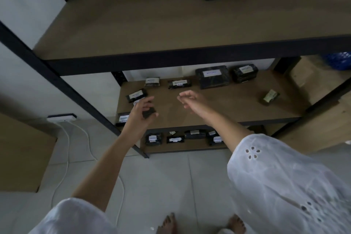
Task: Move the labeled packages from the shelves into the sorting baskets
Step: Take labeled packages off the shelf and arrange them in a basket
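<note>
Head camera looked down on the tall shelving rack [171, 24], its middle shelf [228, 108] carrying scattered labeled packages, the biggest flat package [212, 77] sitting far right of centre. Above that shelf the right hand [187, 99] hovered, fingers loosely curled round nothing, while the left hand [139, 110] pinched a small dark package [149, 113] over the near left corner. That fingertip hold looked thin, and with no basket clearly in view, a quick swing away could well drop it onto the floor tiles [161, 176].
</note>
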`<state>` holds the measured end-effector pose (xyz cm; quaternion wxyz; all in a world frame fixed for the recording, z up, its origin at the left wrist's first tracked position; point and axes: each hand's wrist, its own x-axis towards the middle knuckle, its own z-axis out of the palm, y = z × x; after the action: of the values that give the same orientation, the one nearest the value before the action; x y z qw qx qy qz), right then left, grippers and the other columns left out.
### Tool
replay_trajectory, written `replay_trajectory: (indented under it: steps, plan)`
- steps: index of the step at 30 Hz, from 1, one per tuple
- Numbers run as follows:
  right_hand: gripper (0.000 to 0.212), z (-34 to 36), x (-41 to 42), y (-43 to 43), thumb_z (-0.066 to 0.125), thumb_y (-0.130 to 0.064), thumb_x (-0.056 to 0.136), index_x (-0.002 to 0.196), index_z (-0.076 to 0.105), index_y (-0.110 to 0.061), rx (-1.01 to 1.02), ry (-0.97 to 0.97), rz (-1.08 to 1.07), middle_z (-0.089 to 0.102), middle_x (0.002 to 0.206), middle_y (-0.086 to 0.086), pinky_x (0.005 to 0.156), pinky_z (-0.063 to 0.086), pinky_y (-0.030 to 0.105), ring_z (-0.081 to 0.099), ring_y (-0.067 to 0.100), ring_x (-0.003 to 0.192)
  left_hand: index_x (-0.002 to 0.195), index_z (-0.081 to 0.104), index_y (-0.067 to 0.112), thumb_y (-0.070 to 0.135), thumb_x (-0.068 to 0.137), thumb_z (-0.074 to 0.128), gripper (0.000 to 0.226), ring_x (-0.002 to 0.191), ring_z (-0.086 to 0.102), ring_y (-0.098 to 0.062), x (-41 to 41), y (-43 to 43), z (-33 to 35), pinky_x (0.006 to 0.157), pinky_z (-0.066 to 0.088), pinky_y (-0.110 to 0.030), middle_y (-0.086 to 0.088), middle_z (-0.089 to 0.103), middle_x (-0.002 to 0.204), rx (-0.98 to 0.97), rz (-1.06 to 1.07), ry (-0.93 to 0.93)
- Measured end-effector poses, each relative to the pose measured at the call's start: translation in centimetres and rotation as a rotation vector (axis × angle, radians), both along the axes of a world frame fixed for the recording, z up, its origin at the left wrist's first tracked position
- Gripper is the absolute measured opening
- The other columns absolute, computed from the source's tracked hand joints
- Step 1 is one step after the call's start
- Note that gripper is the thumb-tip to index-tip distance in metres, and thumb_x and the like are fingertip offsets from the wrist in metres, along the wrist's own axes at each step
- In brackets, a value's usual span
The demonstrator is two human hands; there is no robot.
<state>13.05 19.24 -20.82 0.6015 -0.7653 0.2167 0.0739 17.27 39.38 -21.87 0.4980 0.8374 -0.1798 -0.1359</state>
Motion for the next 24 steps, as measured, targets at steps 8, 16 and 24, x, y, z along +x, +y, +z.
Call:
replay_trajectory:
  steps: [8, 16, 24]
  plan:
    - [0.035, -6.4, 4.4, 6.1, 0.057, -0.031, 0.093, 0.122, 0.053, -0.013, -0.004, 0.130, -0.029, 0.053, 0.106, -0.001, 0.070, 0.041, 0.022, 0.051, 0.013, 0.090, 0.122, 0.047, 0.030, 0.009, 0.086, 0.065, 0.046, 0.110, 0.049, -0.012, 3.4, 5.8, -4.6, 0.097, 0.040, -0.029, 0.002, 0.054, 0.115, 0.010, -0.005, 0.044]
    - [0.041, -15.6, 10.7, 10.0, 0.057, -0.028, 0.094, 0.128, 0.048, -0.006, -0.252, 0.179, 0.020, 0.051, 0.132, 0.010, 0.093, 0.040, 0.032, 0.049, 0.029, 0.122, 0.113, 0.046, 0.043, 0.010, 0.087, 0.064, 0.045, 0.108, 0.051, -0.008, 5.9, 7.1, -14.5, 0.094, 0.045, -0.029, 0.017, 0.052, 0.108, -0.079, 0.049, 0.069]
    - [0.075, -21.5, 15.7, 13.4, 0.059, -0.054, 0.084, 0.141, 0.030, -0.014, -0.742, 0.118, -0.007, 0.028, 0.145, 0.017, 0.106, 0.029, 0.044, 0.022, 0.034, 0.135, 0.107, 0.045, 0.050, 0.008, 0.087, 0.063, 0.050, 0.105, 0.051, 0.002, 8.4, 7.5, -19.8, 0.090, 0.040, -0.016, 0.016, 0.054, 0.106, -0.127, 0.078, 0.009]
